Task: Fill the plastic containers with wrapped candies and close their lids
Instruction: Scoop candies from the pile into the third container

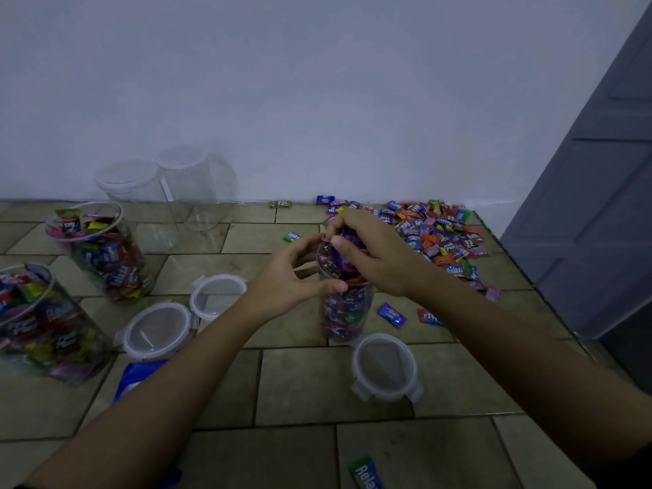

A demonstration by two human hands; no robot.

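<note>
A clear plastic container, nearly full of wrapped candies, stands on the tiled floor in the middle. My left hand grips its upper wall, thumb across the front. My right hand is over its mouth, fingers curled around a bunch of purple-wrapped candies. A heap of loose candies lies behind, to the right. Two filled containers stand open at the left. Two empty containers stand by the wall. Three lids lie on the floor.
A white wall runs along the back and a grey door stands at the right. Stray candies lie on the tiles, and a blue bag lies near my left forearm.
</note>
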